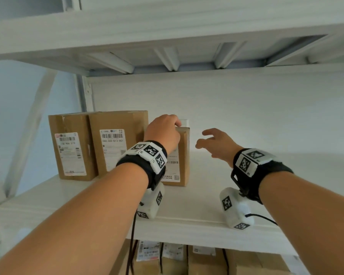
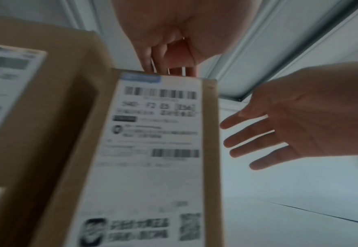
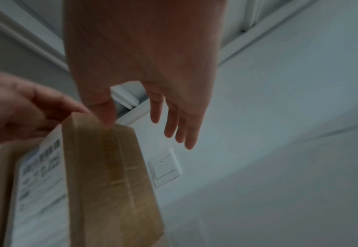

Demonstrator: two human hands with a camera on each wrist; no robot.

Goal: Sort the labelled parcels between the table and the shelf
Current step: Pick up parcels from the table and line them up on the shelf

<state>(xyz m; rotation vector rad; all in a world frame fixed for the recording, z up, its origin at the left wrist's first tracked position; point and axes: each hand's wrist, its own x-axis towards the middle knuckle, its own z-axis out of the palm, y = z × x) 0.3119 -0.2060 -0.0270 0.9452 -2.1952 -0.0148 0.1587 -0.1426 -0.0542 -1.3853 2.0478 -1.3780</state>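
- Biggest risk imo: the narrow parcel (image 1: 182, 155) stands upright on the shelf (image 1: 187, 203), rightmost of three, held only at its top edge. Nothing props its right side, so letting go carelessly could tip it over that way.
- A shove left could also nudge the middle parcel (image 1: 115, 143) just beside it.
- Left hand (image 1: 163, 133): reaching far in, fingers hooked over the parcel's top, so its grip pinches that edge.
- Right hand (image 1: 216, 144): hovering just right of the parcel, not touching, grip spread and empty, looks ready to steady it.
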